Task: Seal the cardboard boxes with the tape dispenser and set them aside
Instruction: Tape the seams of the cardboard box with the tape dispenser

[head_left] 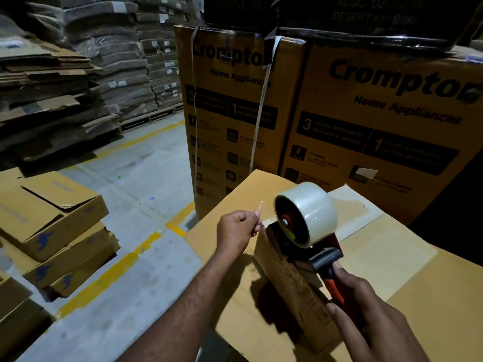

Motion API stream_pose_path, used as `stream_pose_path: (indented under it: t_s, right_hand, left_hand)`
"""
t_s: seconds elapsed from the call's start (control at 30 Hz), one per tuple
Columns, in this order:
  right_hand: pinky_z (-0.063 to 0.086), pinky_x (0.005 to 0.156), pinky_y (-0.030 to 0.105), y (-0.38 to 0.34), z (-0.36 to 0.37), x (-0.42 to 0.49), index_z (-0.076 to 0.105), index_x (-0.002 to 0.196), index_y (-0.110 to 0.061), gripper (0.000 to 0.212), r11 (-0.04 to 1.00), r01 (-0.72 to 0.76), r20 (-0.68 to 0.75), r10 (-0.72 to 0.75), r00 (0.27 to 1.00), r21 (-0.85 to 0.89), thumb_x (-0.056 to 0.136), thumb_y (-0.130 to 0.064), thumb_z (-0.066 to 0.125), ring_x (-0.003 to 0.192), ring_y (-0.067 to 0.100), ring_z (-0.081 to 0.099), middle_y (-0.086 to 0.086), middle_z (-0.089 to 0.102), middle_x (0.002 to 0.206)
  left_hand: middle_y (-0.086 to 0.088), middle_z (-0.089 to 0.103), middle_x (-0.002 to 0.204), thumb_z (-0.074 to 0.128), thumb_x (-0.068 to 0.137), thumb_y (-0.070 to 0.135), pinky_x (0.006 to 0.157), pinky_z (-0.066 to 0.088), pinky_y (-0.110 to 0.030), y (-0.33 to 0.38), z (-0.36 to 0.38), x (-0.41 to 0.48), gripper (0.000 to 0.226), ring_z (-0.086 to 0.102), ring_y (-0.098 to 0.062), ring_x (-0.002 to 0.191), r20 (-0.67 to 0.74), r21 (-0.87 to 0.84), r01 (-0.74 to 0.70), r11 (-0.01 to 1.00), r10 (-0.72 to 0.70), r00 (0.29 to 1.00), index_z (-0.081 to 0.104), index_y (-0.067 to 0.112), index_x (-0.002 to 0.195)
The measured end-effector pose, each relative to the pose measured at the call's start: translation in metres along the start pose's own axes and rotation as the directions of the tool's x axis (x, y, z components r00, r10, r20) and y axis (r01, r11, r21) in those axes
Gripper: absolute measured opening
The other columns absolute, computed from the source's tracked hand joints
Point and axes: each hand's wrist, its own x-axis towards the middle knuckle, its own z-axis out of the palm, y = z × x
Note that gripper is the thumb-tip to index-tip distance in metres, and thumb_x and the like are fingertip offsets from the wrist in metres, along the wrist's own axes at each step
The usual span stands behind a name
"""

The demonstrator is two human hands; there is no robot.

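Your right hand (371, 312) gripping red-and-black tape dispenser (307, 220) atop brown cardboard box (285, 280), left hand (236, 227) pinching clear tape end (259, 208) above it.

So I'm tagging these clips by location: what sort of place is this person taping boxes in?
Most likely a warehouse: tall printed appliance cartons stacked ahead, flattened cardboard piled high at left, and yellow lane lines painted on the concrete floor.

one head-worn wide-angle view, forward and down, close over the cardboard box (295, 291), printed cartons (379, 113) beyond
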Motion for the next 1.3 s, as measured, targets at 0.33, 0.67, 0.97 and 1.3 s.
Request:
stream_pose_path:
  t_s: [0.33, 0.67, 0.97, 1.3]
  right_hand:
    - [0.043, 0.068, 0.0, 0.008, 0.008, -0.007, 0.049, 0.129, -0.061, 0.072, 0.997, -0.022, -0.036, 0.019, 0.999, -0.078, 0.078, -0.022, 0.081, 0.085, -0.011, 0.062, -0.035, 0.067, 0.105]
    - [0.039, 0.074, -0.002, 0.016, 0.016, -0.005, 0.048, 0.132, -0.059, 0.073, 0.994, -0.013, -0.034, 0.009, 0.999, -0.104, 0.078, -0.021, 0.081, 0.09, -0.015, 0.06, -0.034, 0.065, 0.111]
    - [0.04, 0.07, -0.002, 0.016, 0.011, 0.001, 0.036, 0.131, -0.068, 0.078, 0.991, -0.027, 0.037, 0.033, 0.999, -0.13, 0.081, -0.024, 0.078, 0.083, -0.023, 0.055, -0.042, 0.058, 0.107]
    - [0.039, 0.068, 0.017, 0.007, 0.014, 0.017, 0.027, 0.144, -0.05, 0.066, 0.966, 0.06, 0.153, -0.022, 0.988, -0.251, 0.093, -0.031, 0.064, 0.104, 0.009, 0.056, -0.022, 0.063, 0.117]
  left_hand:
    - [-0.006, 0.071, 0.069, 0.07, 0.092, 0.042, 0.075, 0.057, -0.048, -0.02, 0.003, -0.003, 0.037, 0.061, -0.018, 0.064, -0.003, 0.078, -0.004, 0.997, 0.004, 1.0, 0.074, 0.016, 0.067]
    - [0.003, 0.07, 0.1, 0.062, 0.093, 0.05, 0.085, 0.057, -0.039, -0.027, 0.004, 0.007, 0.035, 0.068, -0.022, 0.097, -0.066, 0.29, 0.212, 0.933, -0.201, 0.977, 0.067, 0.021, 0.112]
    - [0.011, 0.068, 0.115, 0.059, 0.1, 0.028, 0.096, 0.052, -0.025, -0.024, 0.017, -0.005, 0.024, 0.062, -0.009, 0.114, -0.023, 0.169, -0.466, 0.869, 0.476, 0.879, 0.073, 0.02, 0.117]
    - [0.018, 0.07, 0.112, 0.056, 0.106, 0.031, 0.096, 0.057, -0.042, -0.05, 0.041, 0.012, 0.026, 0.067, -0.014, 0.114, 0.114, -0.035, -0.139, 0.99, 0.142, 0.983, 0.058, 0.05, 0.124]
